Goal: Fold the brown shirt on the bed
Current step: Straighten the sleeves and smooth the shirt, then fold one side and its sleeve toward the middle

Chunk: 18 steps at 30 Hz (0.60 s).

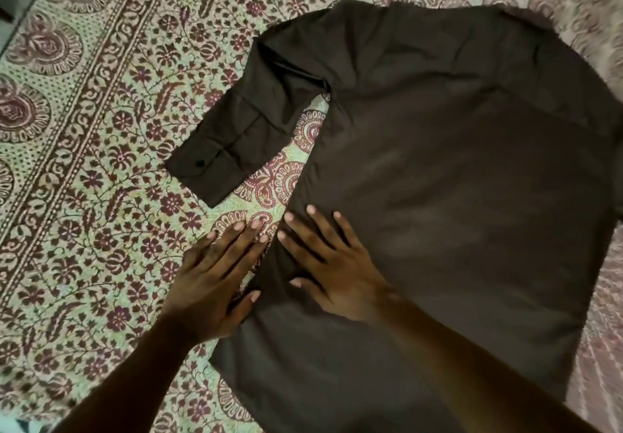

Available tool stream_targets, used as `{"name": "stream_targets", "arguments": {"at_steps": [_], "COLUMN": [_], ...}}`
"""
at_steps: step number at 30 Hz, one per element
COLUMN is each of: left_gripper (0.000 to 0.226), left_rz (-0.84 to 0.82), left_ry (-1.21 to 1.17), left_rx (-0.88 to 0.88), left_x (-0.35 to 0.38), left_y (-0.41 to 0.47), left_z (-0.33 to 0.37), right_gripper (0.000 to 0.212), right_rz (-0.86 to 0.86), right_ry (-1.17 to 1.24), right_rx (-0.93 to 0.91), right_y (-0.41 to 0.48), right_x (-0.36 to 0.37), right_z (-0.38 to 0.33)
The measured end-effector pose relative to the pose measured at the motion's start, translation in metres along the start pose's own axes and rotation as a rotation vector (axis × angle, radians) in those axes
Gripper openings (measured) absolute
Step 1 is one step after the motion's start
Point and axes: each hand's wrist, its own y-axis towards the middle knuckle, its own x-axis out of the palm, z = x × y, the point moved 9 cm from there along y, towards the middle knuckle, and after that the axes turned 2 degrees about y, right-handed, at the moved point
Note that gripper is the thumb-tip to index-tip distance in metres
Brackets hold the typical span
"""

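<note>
From the head camera I look down on a bed covered by a printed bedspread (101,163), pale green with maroon flowers and paisley borders. The brown shirt (455,180) lies spread flat on it, filling the middle and right of my view. Its long axis runs away from me: hem close to the body, shoulders at the far end, leaning slightly to the right.

One sleeve (242,122) leaves the far left shoulder and bends back towards me, lying on the bedspread beside the shirt's left edge, with a wedge of printed cloth showing between sleeve and body.

The right hand (337,271) rests flat on the shirt near its left edge, fingers straight and spread wide, holding nothing. The left hand (212,281) lies just beside it, mostly on the bedspread, fingers straight and close together, thumb touching the shirt's edge; it grips nothing.

The cuff (202,169) lies beyond and to the left of both sets of fingertips, with a small dark button (199,164) on it.

I judge the left hand to be nearer the sleeve, so folding it inward over the body would be a reach forward and left.
</note>
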Motion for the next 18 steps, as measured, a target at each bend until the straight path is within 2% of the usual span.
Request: {"name": "stream_targets", "arguments": {"at_steps": [2,5,8,13,16,18], "left_gripper": [0.081,0.081,0.08,0.073,0.061,0.053], "left_rz": [-0.009,-0.01,-0.007,-0.041,0.087,0.209], "left_ry": [0.006,-0.002,-0.023,-0.153,-0.448,-0.553], "left_rx": [-0.003,-0.009,-0.004,0.0,-0.012,-0.101], "left_x": [0.001,0.003,0.0,-0.005,-0.02,-0.039], "left_y": [0.001,0.001,0.001,0.004,0.006,0.016], "left_z": [-0.001,-0.002,0.0,0.0,-0.013,-0.035], "right_gripper": [0.068,0.068,0.068,0.058,0.056,0.053], "right_rz": [0.028,0.13,0.114,0.11,0.15,0.204], "right_ry": [0.034,0.043,0.065,0.098,0.131,0.172], "right_rx": [0.043,0.348,0.586,0.562,0.608,0.671], "right_y": [0.002,0.024,0.045,0.039,0.024,0.023], "right_x": [-0.005,-0.024,-0.03,-0.017,-0.013,-0.016], "right_z": [0.009,0.064,0.103,0.053,0.028,0.021]}}
